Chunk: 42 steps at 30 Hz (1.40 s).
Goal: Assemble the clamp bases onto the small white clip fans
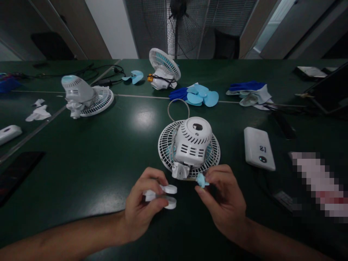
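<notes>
In front of me a small white fan (194,139) lies face down on the green table, its motor housing on top and its grille spread beneath. A white joint piece (180,171) sticks out of the housing toward me. My left hand (148,201) is closed on a white forked plastic part (170,195) with two rounded ends pointing right. Between the thumb and fingers of my right hand (223,195) is a small light-blue plastic knob (201,180), held just off the grille's near edge. Both hands are apart from each other.
Behind the fan lie a light-blue fan blade (202,95) and blue-white gloves (248,92). Another fan (81,96) rests at left, one (164,69) at the back. A white device marked 18 (259,148) is at right, a dark phone-like slab (19,174) at left.
</notes>
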{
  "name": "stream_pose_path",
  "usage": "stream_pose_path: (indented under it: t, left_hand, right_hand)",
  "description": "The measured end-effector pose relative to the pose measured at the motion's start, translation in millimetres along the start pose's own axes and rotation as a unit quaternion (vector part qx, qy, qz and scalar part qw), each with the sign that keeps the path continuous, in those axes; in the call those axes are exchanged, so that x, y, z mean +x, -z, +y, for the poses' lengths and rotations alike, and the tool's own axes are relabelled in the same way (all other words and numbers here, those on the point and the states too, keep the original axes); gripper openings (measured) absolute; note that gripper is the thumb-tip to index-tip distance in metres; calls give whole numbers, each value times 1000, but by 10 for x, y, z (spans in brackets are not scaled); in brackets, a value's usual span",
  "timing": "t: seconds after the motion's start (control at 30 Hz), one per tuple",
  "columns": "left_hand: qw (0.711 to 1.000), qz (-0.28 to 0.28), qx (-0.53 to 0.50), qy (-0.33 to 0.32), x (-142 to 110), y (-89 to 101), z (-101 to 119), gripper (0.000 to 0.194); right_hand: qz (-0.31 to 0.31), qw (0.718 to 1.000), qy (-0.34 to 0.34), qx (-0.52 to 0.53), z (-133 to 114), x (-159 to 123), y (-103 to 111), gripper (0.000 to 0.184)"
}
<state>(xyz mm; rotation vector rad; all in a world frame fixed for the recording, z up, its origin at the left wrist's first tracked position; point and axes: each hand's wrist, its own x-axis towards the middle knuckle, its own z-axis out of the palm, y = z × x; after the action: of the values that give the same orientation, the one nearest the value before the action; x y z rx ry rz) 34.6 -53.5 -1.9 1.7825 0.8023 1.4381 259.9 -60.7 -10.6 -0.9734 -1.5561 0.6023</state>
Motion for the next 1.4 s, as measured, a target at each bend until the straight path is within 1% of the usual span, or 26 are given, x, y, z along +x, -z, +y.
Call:
stream_pose_path:
  t: [0.1, 0.2, 0.27, 0.33, 0.4, 0.43, 0.5, 0.57, 0.63, 0.73, 0.87, 0.93, 1.03, 1.13, 1.2, 1.27, 1.4]
  left_hand:
    - [999, -24, 23, 4, -9, 25, 36, 16]
    - [999, -28, -3, 17, -56, -2, 94, 10]
    - [999, -33, -24, 15, -85, -24, 121, 17]
    - [999, -45, -22, 0, -77, -4, 131, 24]
    - [996, -67, 32, -46, -12, 84, 120, 25]
    - [990, -76, 79, -83, 40, 152, 106, 27]
    - [968, -74, 178, -157, 166, 303, 57, 36]
    - [951, -83, 221, -198, 282, 429, -15, 36]
    - [941, -118, 232, -215, 353, 487, -96, 37]
    - [934, -158, 236, -218, 362, 444, -187, 39]
    - [929, -166, 238, -229, 298, 300, -206, 38]
    - [927, -178, 233, -233, 279, 260, -184, 32]
    - [912, -198, 257, -251, 268, 269, -151, 23]
    - [889, -220, 294, -273, 262, 316, -141, 27]
    - [882, -243, 301, -271, 258, 328, -139, 29]
    - [881, -258, 299, -261, 253, 310, -135, 30]
    - [892, -261, 287, -233, 236, 234, -117, 30]
  right_hand:
    - [24, 999, -32, 6, 7, 37, -16, 22]
    - [35, 998, -60, 7, 27, 53, -26, 20]
    - [39, 996, -77, 1, 37, 57, -32, 18]
    - [40, 996, -85, -1, 41, 58, -39, 18]
    - [35, 996, -82, 4, 37, 60, -43, 18]
    - [31, 996, -79, 7, 34, 62, -43, 18]
    - [22, 997, -77, 10, 26, 67, -40, 18]
    - [16, 997, -78, 7, 17, 75, -36, 18]
    - [14, 997, -80, 2, 10, 82, -33, 18]
    - [17, 997, -81, -2, 6, 92, -35, 18]
    - [16, 997, -75, -1, 11, 90, -42, 19]
    - [14, 997, -74, -5, 17, 83, -41, 20]
    - [9, 997, -77, -7, 25, 72, -42, 19]
    - [9, 997, -77, -1, 28, 71, -48, 18]
    - [8, 997, -77, -1, 26, 72, -53, 18]
    - [3, 997, -74, -2, 24, 70, -56, 19]
    - [-8, 998, -69, 2, 31, 51, -52, 20]
